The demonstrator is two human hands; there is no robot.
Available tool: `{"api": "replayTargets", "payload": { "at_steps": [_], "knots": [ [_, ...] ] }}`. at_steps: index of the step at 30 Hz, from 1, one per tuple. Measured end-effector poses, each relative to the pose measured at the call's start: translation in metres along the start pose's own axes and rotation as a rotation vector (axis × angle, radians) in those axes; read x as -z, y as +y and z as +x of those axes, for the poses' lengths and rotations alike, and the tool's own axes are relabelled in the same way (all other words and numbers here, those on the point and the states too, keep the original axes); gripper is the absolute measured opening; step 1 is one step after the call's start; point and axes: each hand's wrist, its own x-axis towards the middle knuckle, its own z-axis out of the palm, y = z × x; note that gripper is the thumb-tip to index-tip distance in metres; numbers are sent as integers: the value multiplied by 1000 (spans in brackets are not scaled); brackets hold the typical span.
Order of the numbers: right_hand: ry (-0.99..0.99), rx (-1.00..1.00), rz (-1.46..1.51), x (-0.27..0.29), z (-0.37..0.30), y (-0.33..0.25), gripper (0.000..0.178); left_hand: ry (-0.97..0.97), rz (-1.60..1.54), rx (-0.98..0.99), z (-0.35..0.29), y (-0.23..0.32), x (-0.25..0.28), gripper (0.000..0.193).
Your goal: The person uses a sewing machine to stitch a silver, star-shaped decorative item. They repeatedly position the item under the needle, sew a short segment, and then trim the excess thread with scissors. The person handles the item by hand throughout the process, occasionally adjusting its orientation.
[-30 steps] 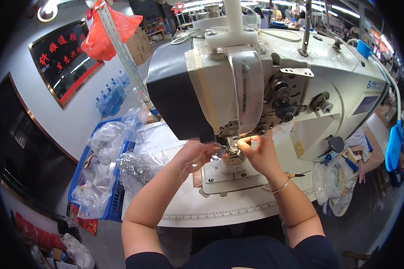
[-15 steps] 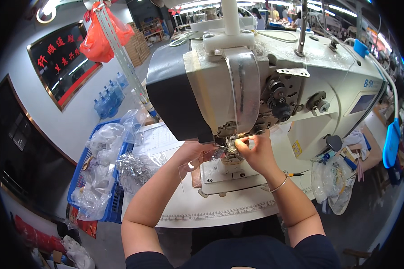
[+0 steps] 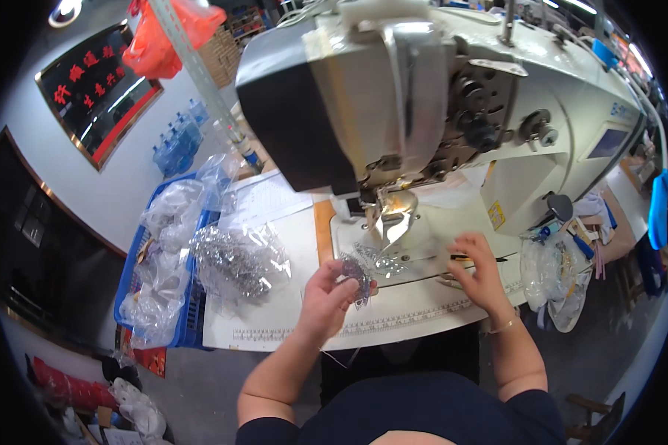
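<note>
My left hand (image 3: 329, 298) pinches a silvery, glittering see-through piece (image 3: 361, 276) with a cut-out, lacy look, held over the front of the sewing machine bed. Part of the piece is hidden by my fingers, and its exact kind cannot be made out. To the right, my right hand (image 3: 481, 273) hovers over the table with thumb and fingers apart, slightly blurred. Beside its fingers lies a slim tool with black and yellow parts (image 3: 502, 259), partly covered by the hand. The sewing machine's (image 3: 293, 111) lit needle area (image 3: 393, 211) stands just beyond the held piece.
Left on the white table (image 3: 289, 315) sits a clear bag of silvery pieces (image 3: 237, 259), near papers (image 3: 267, 202). A blue basket (image 3: 194, 308) of plastic bags stands beside the table. More clear bags (image 3: 548, 271) lie at the right edge. A ruler strip (image 3: 423, 314) runs along the front.
Both hands have come away from the needle area. The left drew toward me with the silvery piece; the right moved right, to the black and yellow tool. The view has shifted.
</note>
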Motion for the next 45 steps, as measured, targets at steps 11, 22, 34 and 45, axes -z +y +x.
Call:
{"api": "replayTargets", "payload": {
  "at_steps": [11, 22, 34, 45],
  "knots": [
    [210, -82, -203, -22, -58, 36, 14, 189, -136, -245, -40, -47, 4, 24],
    [123, 330, -119, -84, -29, -67, 31, 203, -97, -254, -54, -43, -11, 27],
    [422, 487, 0, -2, -28, -92, 19, -282, 1462, -1184, -43, -4, 9, 26],
    [-46, 504, -498, -34, -28, -87, 22, -380, 1711, -1211, -41, 7, -4, 28]
  ]
}}
